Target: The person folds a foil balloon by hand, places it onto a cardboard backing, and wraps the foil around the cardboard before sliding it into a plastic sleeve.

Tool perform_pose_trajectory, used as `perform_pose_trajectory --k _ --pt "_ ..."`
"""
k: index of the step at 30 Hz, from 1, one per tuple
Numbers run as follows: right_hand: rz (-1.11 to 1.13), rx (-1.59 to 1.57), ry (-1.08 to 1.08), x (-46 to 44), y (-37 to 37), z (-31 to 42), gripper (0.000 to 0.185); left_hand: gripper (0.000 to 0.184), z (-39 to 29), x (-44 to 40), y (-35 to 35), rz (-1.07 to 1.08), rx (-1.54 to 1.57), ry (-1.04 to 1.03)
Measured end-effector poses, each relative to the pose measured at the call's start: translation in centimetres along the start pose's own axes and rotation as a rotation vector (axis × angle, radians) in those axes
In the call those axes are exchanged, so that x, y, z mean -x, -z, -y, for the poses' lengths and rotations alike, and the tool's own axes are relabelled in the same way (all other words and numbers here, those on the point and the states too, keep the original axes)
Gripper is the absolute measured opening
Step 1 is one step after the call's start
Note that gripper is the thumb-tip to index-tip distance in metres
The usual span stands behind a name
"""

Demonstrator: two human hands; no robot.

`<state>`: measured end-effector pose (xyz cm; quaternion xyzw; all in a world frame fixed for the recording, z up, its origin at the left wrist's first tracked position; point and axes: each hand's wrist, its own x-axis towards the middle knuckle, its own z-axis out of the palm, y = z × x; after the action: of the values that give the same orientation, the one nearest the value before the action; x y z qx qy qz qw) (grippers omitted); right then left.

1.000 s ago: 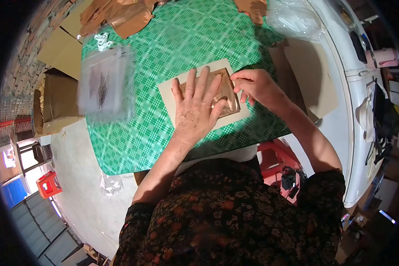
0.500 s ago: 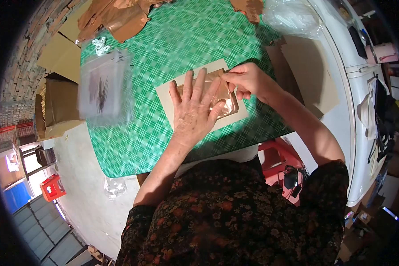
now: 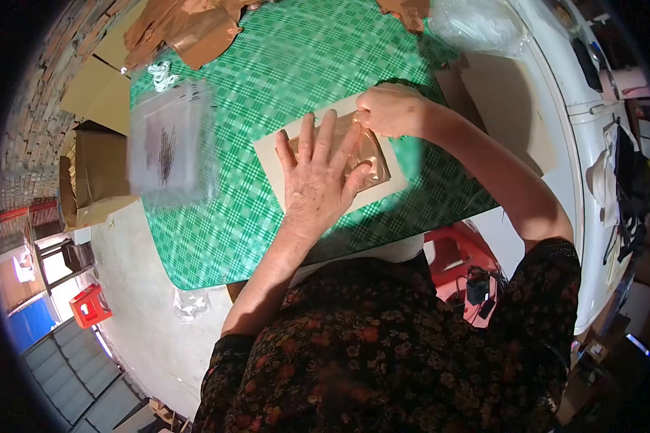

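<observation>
A cream board [image 3: 378, 191] lies on the table with a shiny copper-brown rectangle of film or foil [image 3: 374, 157] on its middle. Pressing flat on that rectangle, my left hand [image 3: 314, 177] has its fingers spread and covers much of it. My right hand [image 3: 397, 110] is curled closed at the board's far right corner, its thumb and fingertips beside my left index fingertip at the rectangle's edge. Whatever those right fingers grip is hidden.
A green checked cloth [image 3: 231, 238] covers the table. Clear plastic sleeves [image 3: 170, 144] lie left, with a white cord [image 3: 163, 75] behind. Crumpled copper-brown pieces [image 3: 202, 36] lie at the back. Right are cream sheets [image 3: 516, 108] and a plastic bag [image 3: 477, 27]; a red stool [image 3: 458, 252] stands below.
My right hand has turned over and moved slightly up and away, its fingers now curled into a fist. My left hand stays in place, thumb shifted slightly.
</observation>
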<state>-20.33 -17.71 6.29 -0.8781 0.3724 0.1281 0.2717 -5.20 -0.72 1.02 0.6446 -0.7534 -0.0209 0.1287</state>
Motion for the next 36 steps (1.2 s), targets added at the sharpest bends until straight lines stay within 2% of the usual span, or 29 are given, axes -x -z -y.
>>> perform_pose_trajectory --k 1,4,7,17,19,22,25,28,31,34,36 --pt "-0.046 0.12 0.063 -0.2 -0.3 -0.1 0.038 0.066 0.0 0.0 -0.1 0.0 0.0 -0.001" --pt "0.06 0.124 -0.095 0.3 0.7 1.3 0.036 0.066 0.0 0.0 -0.2 -0.002 0.001 -0.002" --pt "0.069 0.279 -0.069 -0.2 0.8 1.2 0.034 0.066 0.0 0.0 -0.1 -0.005 0.001 -0.005" --pt "-0.185 0.096 0.03 0.7 -0.6 -0.9 0.031 0.069 0.2 0.0 -0.1 -0.036 -0.019 -0.049" --pt "-0.255 0.065 0.108 0.8 -1.1 -1.4 0.031 0.07 0.5 0.1 -0.1 -0.033 -0.025 -0.09" --pt "-0.218 0.101 0.075 0.7 -1.0 -1.2 0.031 0.07 1.1 0.6 0.5 0.029 -0.015 -0.177" --pt "-0.358 0.048 0.213 0.3 -2.0 -2.4 0.031 0.069 1.7 0.4 1.7 0.08 0.041 -0.276" --pt "-0.212 0.096 0.09 0.4 -1.2 -1.7 0.029 0.069 2.5 -0.6 2.1 0.113 0.032 -0.346" --pt "-0.376 0.058 0.221 0.0 -2.5 -2.7 0.028 0.071 3.2 -1.1 1.7 0.124 0.083 -0.371" --pt "-0.398 -0.014 0.165 1.1 -2.9 -2.4 0.021 0.075 3.2 -1.1 1.7 0.119 0.081 -0.377" --pt "-0.541 -0.086 0.233 2.4 -4.1 -2.8 0.015 0.08 3.5 -1.1 1.4 0.115 0.094 -0.38"
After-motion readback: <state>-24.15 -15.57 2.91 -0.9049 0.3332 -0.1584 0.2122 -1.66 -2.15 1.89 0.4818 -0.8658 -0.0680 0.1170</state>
